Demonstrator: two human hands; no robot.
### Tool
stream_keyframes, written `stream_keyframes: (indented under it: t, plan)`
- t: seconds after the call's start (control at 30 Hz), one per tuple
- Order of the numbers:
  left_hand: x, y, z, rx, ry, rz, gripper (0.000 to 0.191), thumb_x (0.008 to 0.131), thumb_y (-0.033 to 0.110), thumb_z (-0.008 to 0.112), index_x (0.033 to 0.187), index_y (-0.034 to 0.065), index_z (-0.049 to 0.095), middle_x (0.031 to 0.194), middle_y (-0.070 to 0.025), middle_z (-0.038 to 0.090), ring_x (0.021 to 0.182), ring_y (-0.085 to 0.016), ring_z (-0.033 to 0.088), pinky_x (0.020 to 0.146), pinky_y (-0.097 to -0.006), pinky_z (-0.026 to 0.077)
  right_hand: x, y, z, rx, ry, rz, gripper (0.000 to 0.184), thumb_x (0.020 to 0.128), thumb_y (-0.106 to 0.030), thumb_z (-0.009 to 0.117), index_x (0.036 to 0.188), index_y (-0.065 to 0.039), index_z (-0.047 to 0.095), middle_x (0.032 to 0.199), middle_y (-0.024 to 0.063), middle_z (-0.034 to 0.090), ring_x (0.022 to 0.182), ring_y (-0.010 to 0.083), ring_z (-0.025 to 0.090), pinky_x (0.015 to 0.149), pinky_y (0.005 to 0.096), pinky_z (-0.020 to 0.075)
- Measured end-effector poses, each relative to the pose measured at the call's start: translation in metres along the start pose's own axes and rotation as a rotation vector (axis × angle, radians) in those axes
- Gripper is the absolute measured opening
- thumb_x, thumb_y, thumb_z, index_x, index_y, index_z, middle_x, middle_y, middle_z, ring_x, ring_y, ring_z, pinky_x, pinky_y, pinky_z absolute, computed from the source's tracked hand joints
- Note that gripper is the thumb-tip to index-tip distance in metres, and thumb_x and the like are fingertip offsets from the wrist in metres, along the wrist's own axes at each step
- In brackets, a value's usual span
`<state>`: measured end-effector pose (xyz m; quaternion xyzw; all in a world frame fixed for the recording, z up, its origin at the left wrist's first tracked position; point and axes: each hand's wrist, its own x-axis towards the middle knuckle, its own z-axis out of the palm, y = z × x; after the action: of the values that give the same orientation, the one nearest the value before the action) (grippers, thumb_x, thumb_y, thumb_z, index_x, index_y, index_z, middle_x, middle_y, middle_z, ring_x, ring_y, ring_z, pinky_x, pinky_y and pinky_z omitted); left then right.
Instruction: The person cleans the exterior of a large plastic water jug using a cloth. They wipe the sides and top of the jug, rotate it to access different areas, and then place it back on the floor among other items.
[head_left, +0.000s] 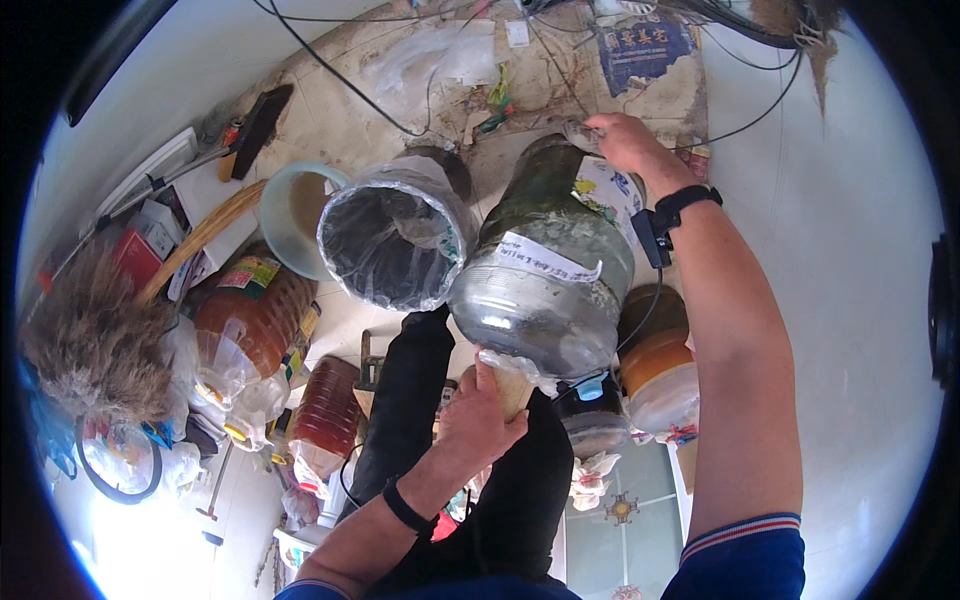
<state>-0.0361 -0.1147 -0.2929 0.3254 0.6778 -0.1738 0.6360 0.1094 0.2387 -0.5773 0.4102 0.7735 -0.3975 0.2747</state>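
A large, dusty glass jar with a paper strip bearing handwriting lies before me, its far end dark green. My right hand is at that far end, fingers bent around something greyish there, perhaps a rag or plastic. Near the jar's near end, my left hand rests on a tan block-like piece, thumb apart, with crumpled white plastic between the piece and the jar. The underside of this hand is hidden. Left of the jar stands a bin lined with a clear plastic bag.
A translucent bucket stands left of the bin. Large plastic jugs of reddish-brown liquid stand lower left, and an orange-brown container is right of my legs. Black cables hang across the far floor, where plastic sheeting and debris lie. A white wall is at right.
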Motion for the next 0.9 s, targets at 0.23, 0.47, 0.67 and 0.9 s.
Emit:
stream_keyframes:
  t: [0.23,0.47,0.67,0.9]
  plan:
    - [-0.001,0.007,-0.008,-0.006,-0.106,-0.069,0.121,0.088,0.046,0.08,0.167,-0.008,0.006,0.135,-0.0307,0.059,0.124,-0.045,0.066,0.103,-0.0514,0.057,-0.09,0.069,0.045,0.388,0.29,0.195,0.041,0.098,-0.015,0.063,0.138,-0.012,0.071,0.126,0.0221,0.075,0.118,0.0394,0.07,0.102,0.0449,0.0555]
    - [0.0,0.003,0.001,-0.006,-0.079,-0.05,0.119,0.088,0.045,0.08,0.166,-0.0081,0.007,0.133,-0.0322,0.059,0.122,-0.045,0.067,0.103,-0.0517,0.057,-0.101,0.071,0.062,0.269,0.463,0.167,0.041,0.095,-0.009,0.062,0.134,-0.012,0.072,0.127,0.0206,0.074,0.115,0.0382,0.072,0.1,0.0426,0.0569]
    - [0.001,0.0,0.005,-0.03,-0.074,-0.054,0.123,0.088,0.045,0.08,0.167,-0.0065,0.002,0.137,-0.0315,0.056,0.122,-0.045,0.066,0.104,-0.0515,0.057,-0.046,-0.004,0.036,0.172,0.333,-0.221,0.044,0.09,-0.002,0.064,0.131,-0.013,0.074,0.13,0.0173,0.072,0.118,0.0364,0.07,0.103,0.0454,0.0549]
    - [0.001,-0.002,0.008,0.005,-0.039,-0.03,0.123,0.087,0.044,0.082,0.167,-0.008,0.004,0.143,-0.0335,0.05,0.126,-0.044,0.062,0.106,-0.0499,0.055,0.017,-0.081,0.022,-0.331,-0.227,-0.238,0.046,0.092,-0.006,0.067,0.134,-0.022,0.076,0.144,0.0066,0.068,0.133,0.0317,0.062,0.113,0.0466,0.0482]
